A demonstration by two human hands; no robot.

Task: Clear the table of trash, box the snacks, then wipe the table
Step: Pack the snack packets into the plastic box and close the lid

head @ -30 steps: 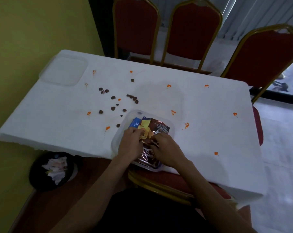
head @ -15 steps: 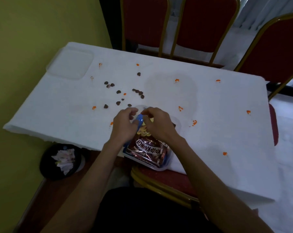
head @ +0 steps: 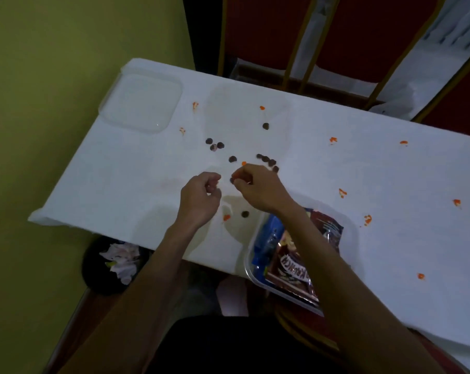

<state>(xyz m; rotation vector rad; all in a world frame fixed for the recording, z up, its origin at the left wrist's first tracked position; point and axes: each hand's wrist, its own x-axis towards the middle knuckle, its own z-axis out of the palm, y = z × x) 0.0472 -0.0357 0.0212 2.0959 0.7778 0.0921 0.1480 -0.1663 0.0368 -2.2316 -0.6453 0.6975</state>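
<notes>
**Hands over scattered snack pieces on a white-covered table**

On the floor at the near left, beside the yellow-green wall, a black waste bin (head: pixel 112 265) holds crumpled paper. On the far left corner of the table (head: pixel 390 238) lies a clear plastic lid (head: pixel 142 102), flat on the white cloth. To its right, brown round snack pieces (head: pixel 232 159) lie loose in small groups across the middle of the cloth, with orange crumbs (head: pixel 333 140) scattered wider, out to the right side. The left hand (head: pixel 200 201) hovers just above the cloth near the front edge, fingers curled inward in a loose fist; whether it holds anything cannot be told. Just beside it, the right hand (head: pixel 258 188) has thumb and fingertips pinched together at a brown piece among the scattered pieces; whether the piece is lifted off the cloth cannot be told. One brown piece and an orange crumb lie on the cloth just near of the two hands. At the near edge, under the right forearm, a clear plastic container (head: pixel 251 268) overhangs the table and holds snack packets (head: pixel 290 271), one blue, one brown with white lettering. Red chairs (head: pixel 261 31) with gold frames stand at the far side
</notes>
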